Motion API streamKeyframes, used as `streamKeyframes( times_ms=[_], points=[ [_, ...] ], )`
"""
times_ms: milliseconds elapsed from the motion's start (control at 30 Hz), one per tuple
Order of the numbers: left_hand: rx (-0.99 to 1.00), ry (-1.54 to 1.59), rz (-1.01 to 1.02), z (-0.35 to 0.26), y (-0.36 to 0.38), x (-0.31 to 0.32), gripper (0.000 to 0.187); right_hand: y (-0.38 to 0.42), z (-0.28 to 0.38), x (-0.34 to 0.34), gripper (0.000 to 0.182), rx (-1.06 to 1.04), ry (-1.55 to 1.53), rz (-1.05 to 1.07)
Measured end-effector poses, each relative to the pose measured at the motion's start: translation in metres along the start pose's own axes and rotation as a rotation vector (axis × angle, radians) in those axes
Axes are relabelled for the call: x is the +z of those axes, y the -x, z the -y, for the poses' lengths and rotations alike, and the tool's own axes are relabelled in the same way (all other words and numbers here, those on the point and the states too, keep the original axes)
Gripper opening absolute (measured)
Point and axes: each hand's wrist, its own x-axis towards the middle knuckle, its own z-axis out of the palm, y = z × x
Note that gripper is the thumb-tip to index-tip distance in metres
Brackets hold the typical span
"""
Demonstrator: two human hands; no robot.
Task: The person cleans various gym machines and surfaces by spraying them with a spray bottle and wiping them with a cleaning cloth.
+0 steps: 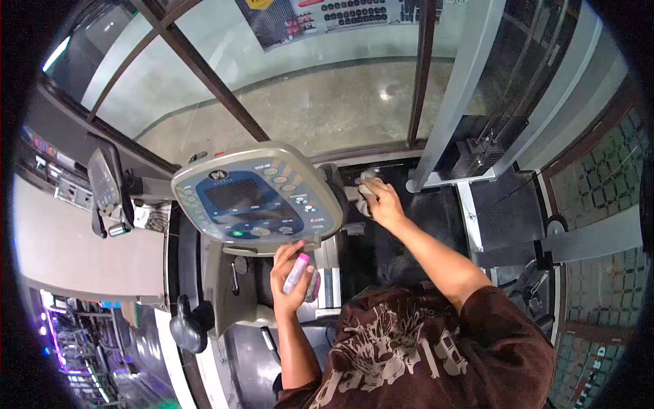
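Observation:
My left hand is closed around a small bottle with a pink top, just below the lower edge of an exercise machine's console. The console has a dark screen, rows of buttons and a lit green one. Out to the right, my right hand grips a pale cloth. The cloth lies against a light bar that sticks out from behind the console's right side. My right palm hides part of the cloth.
Another machine's console stands at the left, with a bike saddle lower down. A grey weight-machine post rises at the right. Behind the console are glass panes with dark frames. More gym equipment fills the lower left.

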Motion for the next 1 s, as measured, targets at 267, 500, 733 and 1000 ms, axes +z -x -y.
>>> streamKeyframes(
  times_ms=[267, 500, 733, 1000],
  points=[
    [0.002, -0.046, -0.001, 0.003, -0.002, 0.001, 0.016, 0.006, 0.042, 0.054, 0.032, 0.026, -0.065, -0.107],
    [-0.025, -0.108, 0.002, 0.004, -0.004, 0.003, 0.015, -0.071, 0.037, 0.061, 0.024, 0.274, -0.053, 0.214],
    [-0.081, -0.146, -0.078, 0.004, -0.003, 0.015, 0.02, -0.102, 0.022, 0.074, 0.025, 0.178, 0.047, 0.491],
    [-0.182, -0.292, -0.282, -0.006, -0.01, 0.051, 0.021, -0.027, -0.004, 0.015, 0.038, -0.083, -0.224, 0.338]
  ],
)
